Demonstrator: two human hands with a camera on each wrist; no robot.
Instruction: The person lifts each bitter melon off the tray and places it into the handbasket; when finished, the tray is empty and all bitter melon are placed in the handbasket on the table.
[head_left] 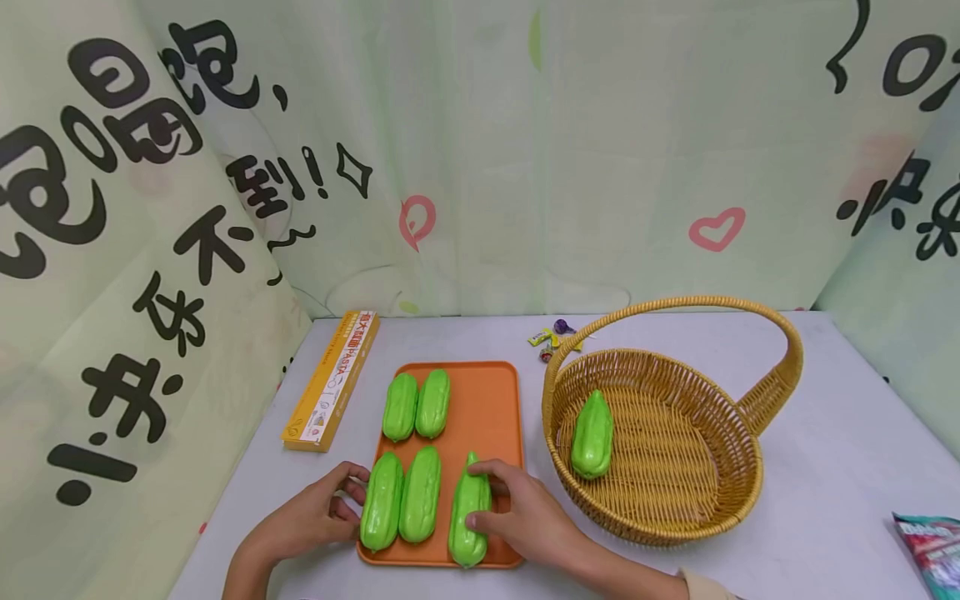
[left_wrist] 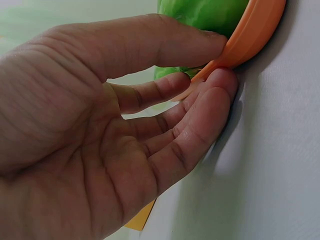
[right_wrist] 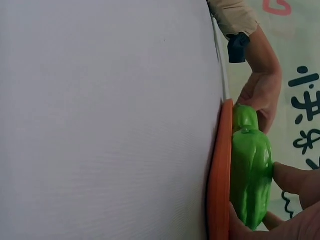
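Note:
An orange tray (head_left: 487, 408) lies on the table with several glossy, ridged green vegetables on it, shaped like bitter melons. My right hand (head_left: 536, 512) holds the front-right green vegetable (head_left: 467, 521) between thumb and fingers; its tip tilts up slightly. In the right wrist view the same vegetable (right_wrist: 251, 175) stands close to the tray rim (right_wrist: 220, 175). My left hand (head_left: 318, 517) is at the tray's left edge. In the left wrist view its thumb and fingertips pinch the orange rim (left_wrist: 260, 37), close beside a green vegetable (left_wrist: 205, 12).
Right of the tray stands a wicker basket (head_left: 675, 433) with a tall arched handle and one green vegetable (head_left: 592, 437) inside. A yellow pasta box (head_left: 330, 383) lies at the left. Small wrapped candies (head_left: 555, 337) sit behind. A shiny packet (head_left: 933, 550) lies far right.

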